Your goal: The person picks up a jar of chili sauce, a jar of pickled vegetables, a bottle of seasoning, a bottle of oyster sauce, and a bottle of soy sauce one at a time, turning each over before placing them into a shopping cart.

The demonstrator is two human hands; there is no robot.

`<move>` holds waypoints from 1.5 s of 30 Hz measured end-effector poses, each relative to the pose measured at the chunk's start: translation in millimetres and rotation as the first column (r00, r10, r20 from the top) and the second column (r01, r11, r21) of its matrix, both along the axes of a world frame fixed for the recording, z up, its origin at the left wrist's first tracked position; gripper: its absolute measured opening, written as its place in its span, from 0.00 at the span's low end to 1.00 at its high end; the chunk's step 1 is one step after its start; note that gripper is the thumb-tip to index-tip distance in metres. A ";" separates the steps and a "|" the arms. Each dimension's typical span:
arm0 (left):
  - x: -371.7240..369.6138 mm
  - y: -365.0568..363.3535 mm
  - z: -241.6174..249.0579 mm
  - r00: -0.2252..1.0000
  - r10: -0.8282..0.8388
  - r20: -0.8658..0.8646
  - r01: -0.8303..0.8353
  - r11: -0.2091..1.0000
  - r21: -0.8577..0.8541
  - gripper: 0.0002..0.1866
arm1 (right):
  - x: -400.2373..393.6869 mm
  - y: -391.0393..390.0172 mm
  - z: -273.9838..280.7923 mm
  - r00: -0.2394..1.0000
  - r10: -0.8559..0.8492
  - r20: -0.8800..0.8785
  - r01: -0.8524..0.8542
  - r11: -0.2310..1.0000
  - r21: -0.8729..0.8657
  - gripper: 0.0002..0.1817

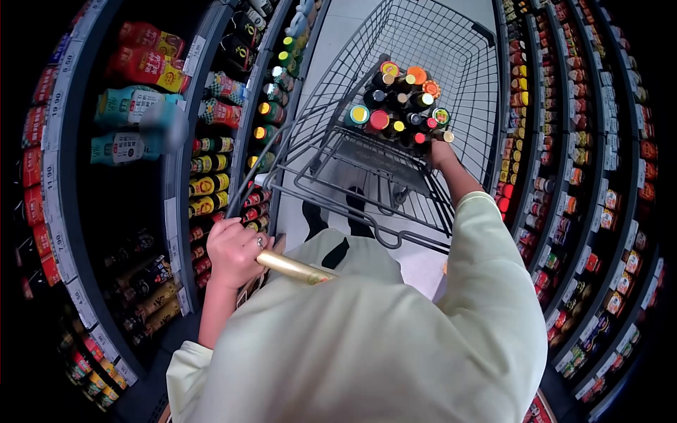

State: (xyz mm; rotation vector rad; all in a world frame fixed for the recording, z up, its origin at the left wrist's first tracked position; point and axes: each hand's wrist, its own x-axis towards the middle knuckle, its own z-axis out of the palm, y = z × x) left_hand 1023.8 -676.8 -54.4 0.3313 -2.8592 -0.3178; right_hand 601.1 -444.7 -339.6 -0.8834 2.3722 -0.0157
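Observation:
My left hand (236,252), with a ring on one finger, is closed around the end of the gold-coloured cart handle (295,267). Inside the dark wire shopping cart (451,49), my right hand (442,155) is wrapped around a bottle (447,137) with a pale gold cap, at the right end of a tight group of bottles and jars. Among that group are a jar with a red lid (379,120), one with a yellow and teal lid (360,114), and an orange-capped container (417,75). The lower part of the held bottle is hidden.
A left shelf (74,282) carries red pouches (144,67), teal pouches (130,106) and rows of bottles (208,185). Along the right, shelves (529,162) hold many jars and bottles close beside the cart. My feet (361,222) are under the cart's handle end.

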 end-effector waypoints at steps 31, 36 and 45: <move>-36.8 -9.5 35.6 0.994 0.100 0.034 -0.028 -0.059 0.998 0.41 | 137.2 15.9 467.6 0.960 0.130 0.249 0.190 0.351 -0.917 0.14; -21.2 10.0 47.8 0.979 0.124 -0.162 0.204 -0.535 0.820 0.37 | 172.5 -51.9 472.8 0.865 0.435 0.248 0.121 0.298 -0.947 0.17; 52.0 20.9 56.5 0.633 0.689 -0.353 0.602 -0.151 0.784 0.26 | 222.3 -158.0 418.4 0.655 0.439 0.615 0.537 0.303 -0.787 0.21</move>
